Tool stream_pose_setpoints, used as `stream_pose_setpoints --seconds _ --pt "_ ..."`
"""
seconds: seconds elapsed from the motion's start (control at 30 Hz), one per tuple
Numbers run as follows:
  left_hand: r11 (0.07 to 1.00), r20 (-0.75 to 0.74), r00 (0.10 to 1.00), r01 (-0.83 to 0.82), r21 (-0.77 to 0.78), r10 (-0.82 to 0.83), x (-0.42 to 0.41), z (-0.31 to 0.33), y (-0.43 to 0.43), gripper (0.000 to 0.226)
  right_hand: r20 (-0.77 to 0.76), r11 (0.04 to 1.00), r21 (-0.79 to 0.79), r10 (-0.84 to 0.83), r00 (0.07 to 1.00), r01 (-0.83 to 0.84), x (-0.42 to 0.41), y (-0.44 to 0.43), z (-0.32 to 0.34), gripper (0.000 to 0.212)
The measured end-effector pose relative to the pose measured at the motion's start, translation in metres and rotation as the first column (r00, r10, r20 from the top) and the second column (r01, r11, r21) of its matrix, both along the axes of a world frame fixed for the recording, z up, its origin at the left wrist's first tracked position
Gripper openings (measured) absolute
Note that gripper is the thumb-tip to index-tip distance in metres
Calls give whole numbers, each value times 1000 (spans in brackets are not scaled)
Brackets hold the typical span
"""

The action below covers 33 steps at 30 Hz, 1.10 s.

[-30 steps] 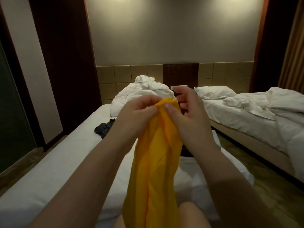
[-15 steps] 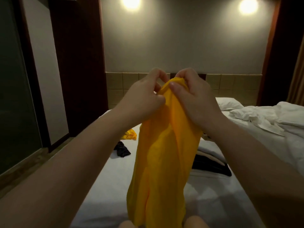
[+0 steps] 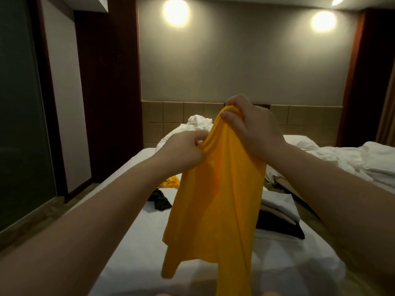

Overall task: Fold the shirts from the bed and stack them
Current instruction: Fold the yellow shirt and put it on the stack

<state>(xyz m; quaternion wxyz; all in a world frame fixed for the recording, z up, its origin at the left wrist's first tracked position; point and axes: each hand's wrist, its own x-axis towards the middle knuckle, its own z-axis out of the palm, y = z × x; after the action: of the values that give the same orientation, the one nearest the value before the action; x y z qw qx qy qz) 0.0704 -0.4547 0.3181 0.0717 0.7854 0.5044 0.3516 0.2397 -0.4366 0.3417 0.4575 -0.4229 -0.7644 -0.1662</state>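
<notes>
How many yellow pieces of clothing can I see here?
2. One yellow fabric shirt hangs from the left hand and right hand; a crumpled yellow garment lies on the white bed behind it, beside a crumpled black garment. Others may be hidden behind the shirt.

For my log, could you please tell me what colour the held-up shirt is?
The shirt is plain golden yellow; the head view shows it best.

**Dim, warm-lit bedroom in a wide-angle view.**
Upper-centre lamp (image 3: 175, 11) and upper-right lamp (image 3: 323, 21) flare white; soft shadows lie on the bed (image 3: 128, 253) at lower right; left-edge verticals lean.
</notes>
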Motion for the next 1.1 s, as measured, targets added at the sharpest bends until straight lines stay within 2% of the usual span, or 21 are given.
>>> stream_pose_setpoints --seconds 0.07,0.13,0.2,0.23,0.37,0.53,0.7,0.8,0.93,1.0,1.1 --pt "994 -63 997 -56 -97 50 0 -4 8 14 -13 1000 -4 -2 1000 2 0 2 1 36" --pt "974 -107 989 -123 -190 104 0 -12 17 21 -33 1000 -20 -16 999 16 2 3 4 38" --pt "964 -73 991 -124 -234 110 -1 -17 23 15 -12 999 -38 -31 999 31 6 3 6 39" --pt "964 -47 994 -110 -243 101 -2 -18 25 10 6 998 -44 -38 999 38 9 3 6 39" --pt "966 -13 997 -75 -246 74 -2 -23 36 28 -50 995 -76 -66 997 62 26 5 9 39" --pt "965 -11 999 -50 -257 49 7 -31 52 24 -117 984 -148 -120 986 102 58 5 9 36" --pt "988 -16 1000 -14 -154 12 22 -25 63 27 -144 969 -141 -222 964 202 87 -2 12 37" --pt "997 75 996 46 -69 -40 30 -11 70 25 -200 959 -125 -274 941 253 102 -9 21 41" --pt "992 101 993 55 117 -67 47 17 70 30 -331 964 -90 -267 905 251 118 -16 40 42" --pt "980 76 995 47 195 -63 58 30 69 35 -339 964 -88 -265 903 250 122 -20 49 42" --pt "971 72 994 65 231 -84 65 44 70 35 -347 963 -75 -269 899 259 130 -28 64 42"
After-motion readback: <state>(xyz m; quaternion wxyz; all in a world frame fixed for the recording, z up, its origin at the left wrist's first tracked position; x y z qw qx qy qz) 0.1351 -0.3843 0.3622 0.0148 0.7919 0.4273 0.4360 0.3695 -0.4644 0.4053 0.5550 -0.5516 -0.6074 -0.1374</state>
